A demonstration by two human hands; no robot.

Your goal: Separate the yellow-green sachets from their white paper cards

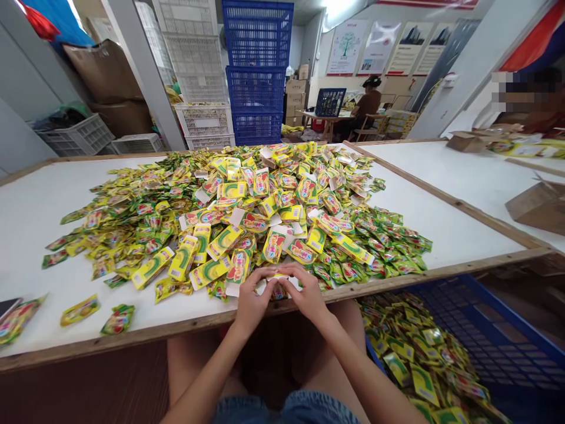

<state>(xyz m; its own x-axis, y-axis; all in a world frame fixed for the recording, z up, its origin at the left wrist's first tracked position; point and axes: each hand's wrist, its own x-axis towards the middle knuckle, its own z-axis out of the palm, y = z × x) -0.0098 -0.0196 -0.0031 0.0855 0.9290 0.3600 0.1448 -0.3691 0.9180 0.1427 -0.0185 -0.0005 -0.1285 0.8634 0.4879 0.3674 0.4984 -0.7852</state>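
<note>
At the table's front edge, my left hand [256,296] and my right hand [305,291] meet around a small candy box [278,277]. Fingers of both hands curl over its top and the thumbs press at its near side, by a whitish end flap. Most of this box is hidden behind the fingers. Just beyond my hands rises a big heap of small yellow-green candy boxes [239,266], several with open white flaps. Small shiny wrapped candy packets [353,271] lie under and around the boxes.
A blue crate [494,318] full of packed boxes stands below the table at right. Wooden strips [459,205] edge and divide the white tabletop [26,206]. Loose packets [118,319] lie at front left. Stacked crates [256,88] and a seated person [369,105] are behind.
</note>
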